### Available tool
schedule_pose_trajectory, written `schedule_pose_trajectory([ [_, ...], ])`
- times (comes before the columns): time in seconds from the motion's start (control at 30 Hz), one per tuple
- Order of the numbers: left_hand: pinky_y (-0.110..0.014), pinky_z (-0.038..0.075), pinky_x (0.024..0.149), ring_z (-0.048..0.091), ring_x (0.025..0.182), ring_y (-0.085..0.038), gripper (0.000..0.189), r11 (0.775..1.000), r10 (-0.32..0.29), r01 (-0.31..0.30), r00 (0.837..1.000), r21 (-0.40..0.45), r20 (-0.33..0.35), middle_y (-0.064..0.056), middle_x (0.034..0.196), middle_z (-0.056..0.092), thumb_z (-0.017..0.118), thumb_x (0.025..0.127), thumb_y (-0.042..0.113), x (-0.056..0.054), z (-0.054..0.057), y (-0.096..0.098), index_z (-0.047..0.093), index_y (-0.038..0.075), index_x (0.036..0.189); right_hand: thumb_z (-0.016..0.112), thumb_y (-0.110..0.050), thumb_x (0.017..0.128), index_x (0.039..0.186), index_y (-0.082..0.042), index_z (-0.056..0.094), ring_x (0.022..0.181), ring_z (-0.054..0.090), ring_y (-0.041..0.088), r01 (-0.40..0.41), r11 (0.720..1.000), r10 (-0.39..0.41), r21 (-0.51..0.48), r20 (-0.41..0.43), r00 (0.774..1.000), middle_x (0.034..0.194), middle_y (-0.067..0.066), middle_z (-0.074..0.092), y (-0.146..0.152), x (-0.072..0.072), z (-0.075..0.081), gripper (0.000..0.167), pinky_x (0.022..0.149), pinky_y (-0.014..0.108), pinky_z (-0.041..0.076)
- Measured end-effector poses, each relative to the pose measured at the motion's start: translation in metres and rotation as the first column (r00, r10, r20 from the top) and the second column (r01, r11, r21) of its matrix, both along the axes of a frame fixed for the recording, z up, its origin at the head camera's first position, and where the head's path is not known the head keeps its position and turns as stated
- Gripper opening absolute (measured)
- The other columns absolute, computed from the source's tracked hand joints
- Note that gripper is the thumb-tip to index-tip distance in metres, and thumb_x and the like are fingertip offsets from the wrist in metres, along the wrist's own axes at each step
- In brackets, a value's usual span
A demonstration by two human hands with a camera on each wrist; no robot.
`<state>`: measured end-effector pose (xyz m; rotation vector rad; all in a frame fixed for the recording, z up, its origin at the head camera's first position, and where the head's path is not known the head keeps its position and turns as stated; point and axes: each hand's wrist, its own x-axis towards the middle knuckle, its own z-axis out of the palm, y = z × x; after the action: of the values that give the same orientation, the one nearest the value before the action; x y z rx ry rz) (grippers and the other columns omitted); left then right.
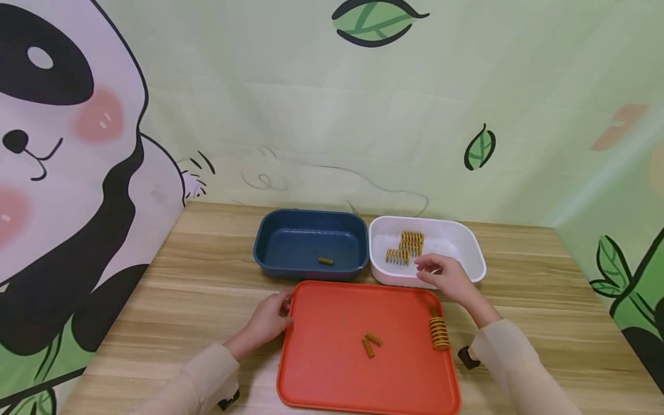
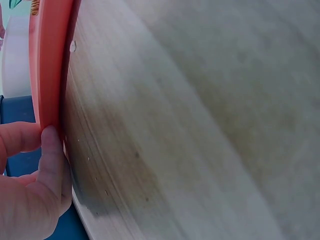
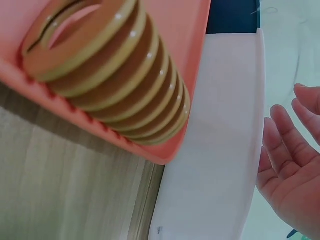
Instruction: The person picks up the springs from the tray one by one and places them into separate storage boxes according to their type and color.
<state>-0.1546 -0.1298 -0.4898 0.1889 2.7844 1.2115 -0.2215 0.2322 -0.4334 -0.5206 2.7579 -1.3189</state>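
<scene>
My left hand (image 1: 267, 318) pinches the upper left rim of a red tray (image 1: 332, 369); in the left wrist view the thumb and fingers (image 2: 50, 160) meet at that rim. Above the near right part of a white bin (image 1: 469, 248) is my right hand (image 1: 443, 276), its fingers loosely bent and apart, holding nothing. Several larger yellow-brown coil springs (image 1: 412, 237) lie in the white bin, left of this hand. On the tray, two small springs (image 1: 373, 339) lie at the middle. A thick large spring (image 1: 438, 331) rests along the right rim, big in the right wrist view.
A dark blue bin (image 1: 290, 245) stands left of the white bin, with one small spring (image 1: 325, 261) inside. Both bins stand behind the tray on a wooden table (image 1: 197, 259). A printed cloth (image 1: 290, 115) hangs at the back.
</scene>
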Motion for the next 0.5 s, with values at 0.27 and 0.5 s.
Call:
schedule_pose_trajectory([
  [0.27,-0.024,0.039,0.059,0.045,0.069,-0.015,0.055,1.000,0.002,-0.002,1.000,-0.005,0.004,-0.004,0.074,0.051,0.058,0.064,-0.008,0.000,0.000,0.000,0.052,-0.003,0.118,0.061,-0.004,0.078,0.098,0.002,0.062,0.075,0.054,-0.002,0.005,1.000,-0.005,-0.004,-0.042,0.999,0.095,0.021,0.063,0.005,0.006,0.002,0.021,0.067,0.022,0.047],
  [0.5,-0.024,0.038,0.058,0.045,0.069,-0.015,0.055,1.000,-0.001,0.001,1.000,-0.002,0.005,-0.005,0.075,0.052,0.058,0.064,-0.007,0.001,0.002,0.000,0.051,-0.003,0.118,0.059,-0.005,0.080,0.101,0.005,0.060,0.080,0.058,0.012,-0.004,1.000,0.005,0.026,-0.008,1.000,0.096,0.020,0.063,0.009,0.013,0.004,0.023,0.068,0.023,0.046],
])
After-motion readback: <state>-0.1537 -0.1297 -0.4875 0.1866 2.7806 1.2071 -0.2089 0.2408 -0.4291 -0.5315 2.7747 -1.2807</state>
